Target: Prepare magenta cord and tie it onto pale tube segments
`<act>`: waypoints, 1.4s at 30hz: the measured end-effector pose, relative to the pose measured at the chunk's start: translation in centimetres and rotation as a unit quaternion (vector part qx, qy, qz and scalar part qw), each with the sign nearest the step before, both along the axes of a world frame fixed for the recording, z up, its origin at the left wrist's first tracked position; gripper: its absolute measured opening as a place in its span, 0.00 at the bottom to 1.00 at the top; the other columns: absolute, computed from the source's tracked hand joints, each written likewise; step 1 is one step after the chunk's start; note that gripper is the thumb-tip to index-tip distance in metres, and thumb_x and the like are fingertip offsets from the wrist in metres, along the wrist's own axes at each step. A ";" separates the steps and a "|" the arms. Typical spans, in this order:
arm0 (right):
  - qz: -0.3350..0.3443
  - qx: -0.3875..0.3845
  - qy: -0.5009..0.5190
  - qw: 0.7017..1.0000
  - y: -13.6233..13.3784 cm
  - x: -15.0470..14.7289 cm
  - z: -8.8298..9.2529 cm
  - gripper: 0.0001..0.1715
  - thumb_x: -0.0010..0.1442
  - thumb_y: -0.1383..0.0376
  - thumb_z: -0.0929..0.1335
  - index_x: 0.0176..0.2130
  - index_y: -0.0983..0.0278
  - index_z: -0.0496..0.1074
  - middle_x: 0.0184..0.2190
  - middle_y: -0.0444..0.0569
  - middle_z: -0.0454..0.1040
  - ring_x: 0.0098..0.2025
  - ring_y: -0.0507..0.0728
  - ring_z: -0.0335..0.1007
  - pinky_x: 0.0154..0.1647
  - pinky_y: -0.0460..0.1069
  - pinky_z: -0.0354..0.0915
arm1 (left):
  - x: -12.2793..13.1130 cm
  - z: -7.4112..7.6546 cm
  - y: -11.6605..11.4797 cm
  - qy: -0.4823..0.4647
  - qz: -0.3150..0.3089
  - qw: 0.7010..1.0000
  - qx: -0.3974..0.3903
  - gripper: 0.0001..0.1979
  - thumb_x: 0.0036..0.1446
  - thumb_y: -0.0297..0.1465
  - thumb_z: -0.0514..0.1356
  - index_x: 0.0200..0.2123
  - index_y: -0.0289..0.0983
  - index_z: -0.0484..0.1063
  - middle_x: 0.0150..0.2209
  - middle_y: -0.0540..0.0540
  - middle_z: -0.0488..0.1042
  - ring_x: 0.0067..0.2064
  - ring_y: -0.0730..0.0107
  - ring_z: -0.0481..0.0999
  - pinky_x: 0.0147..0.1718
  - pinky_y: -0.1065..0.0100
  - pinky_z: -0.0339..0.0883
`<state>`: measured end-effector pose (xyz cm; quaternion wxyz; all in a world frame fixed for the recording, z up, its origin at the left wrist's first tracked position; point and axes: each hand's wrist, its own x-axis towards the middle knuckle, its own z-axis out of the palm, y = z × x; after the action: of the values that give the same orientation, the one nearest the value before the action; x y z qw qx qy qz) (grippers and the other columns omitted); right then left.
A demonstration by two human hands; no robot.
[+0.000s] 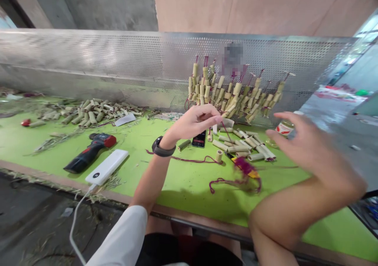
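Bamboo tube [228,122] was pinched by the left hand [191,123], its long axis left-right. The right hand [313,150] was seen right of it, fingers spread.

I see a green table [183,181]. Near left: a red-black cordless drill [90,152], with a white power bank [106,167] just beside it and its cable [73,222] dropping off the near edge. Far left: a bamboo tube heap [94,114]. Mid-table: a black phone [199,139]. Far edge: a perforated metal panel [88,57] with tube bundles [233,95] hanging on it.
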<state>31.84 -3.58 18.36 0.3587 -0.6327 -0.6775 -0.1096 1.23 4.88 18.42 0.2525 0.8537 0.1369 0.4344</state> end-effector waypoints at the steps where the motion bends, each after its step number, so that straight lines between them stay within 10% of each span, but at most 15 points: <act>1: 0.052 -0.030 0.012 0.998 -0.3 -1.3 0.3 0.36 0.61 0.49 0.70 0.63 0.61 0.73 0.61 0.61 0.76 0.59 0.74 0.75 0.62 0.69 0.68 | 0.5 -0.1 -0.1 -0.004 0.000 1.000 0.004 0.19 0.71 0.46 0.59 0.35 0.37 0.76 0.28 0.49 0.68 0.25 0.76 0.60 0.26 0.69 0.54; 6: 0.306 -0.259 0.010 0.916 1.7 -9.1 1.1 0.30 0.64 0.48 0.73 0.59 0.58 0.77 0.57 0.53 0.81 0.55 0.67 0.79 0.59 0.61 0.74 | 0.7 -0.3 0.1 -0.049 0.020 0.998 0.028 0.18 0.71 0.45 0.59 0.35 0.37 0.74 0.32 0.48 0.72 0.30 0.75 0.67 0.30 0.70 0.60; 10: 0.411 -0.272 0.068 0.867 5.3 -12.5 0.0 0.13 0.68 0.57 0.70 0.44 0.61 0.82 0.44 0.50 0.85 0.46 0.60 0.81 0.54 0.56 0.75 | -0.4 -0.1 0.5 -0.073 0.064 0.995 0.038 0.19 0.71 0.46 0.59 0.35 0.37 0.74 0.33 0.48 0.73 0.31 0.75 0.68 0.30 0.70 0.62; 18: 0.673 -0.350 0.145 0.635 7.9 -12.8 -1.2 0.16 0.67 0.54 0.72 0.40 0.66 0.79 0.49 0.57 0.84 0.48 0.59 0.80 0.52 0.55 0.73 | -1.8 0.0 1.7 -0.085 0.207 0.970 0.098 0.19 0.70 0.46 0.61 0.33 0.37 0.74 0.30 0.49 0.69 0.29 0.74 0.64 0.29 0.68 0.58; 22: 0.585 -0.340 0.136 0.724 7.6 -10.3 -0.4 0.23 0.67 0.50 0.71 0.32 0.66 0.79 0.36 0.52 0.83 0.30 0.51 0.71 0.34 0.47 0.68 | -3.6 -0.1 3.0 -0.152 0.257 0.952 0.073 0.20 0.71 0.47 0.60 0.31 0.39 0.68 0.25 0.53 0.62 0.27 0.73 0.60 0.27 0.67 0.55; 27: 0.415 -0.305 0.174 0.839 5.4 -5.0 1.2 0.27 0.66 0.44 0.71 0.38 0.65 0.82 0.36 0.52 0.81 0.35 0.54 0.74 0.36 0.48 0.68 | -7.2 0.2 4.0 -0.203 0.317 0.925 0.054 0.23 0.72 0.47 0.58 0.28 0.41 0.60 0.24 0.54 0.55 0.27 0.72 0.55 0.27 0.66 0.53; 33: 0.238 -0.276 0.143 0.920 3.5 0.5 -0.1 0.35 0.61 0.35 0.68 0.27 0.62 0.71 0.24 0.45 0.70 0.27 0.52 0.62 0.29 0.48 0.59 | -7.3 -0.9 2.5 -0.021 0.303 0.952 0.027 0.18 0.71 0.40 0.57 0.28 0.39 0.63 0.27 0.51 0.64 0.30 0.72 0.61 0.31 0.66 0.57; 42: 0.154 -0.443 -0.035 0.883 0.9 3.9 -6.4 0.25 0.62 0.44 0.65 0.35 0.61 0.77 0.25 0.45 0.71 0.25 0.53 0.61 0.27 0.49 0.54 | -4.5 -9.8 -0.2 0.321 0.126 0.939 -0.015 0.19 0.70 0.45 0.58 0.39 0.38 0.83 0.39 0.43 0.76 0.39 0.63 0.72 0.42 0.61 0.66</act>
<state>35.73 -2.71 12.00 0.0300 -0.6093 -0.7563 0.2364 -3.29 4.70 8.57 0.1515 0.9197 0.3234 0.1630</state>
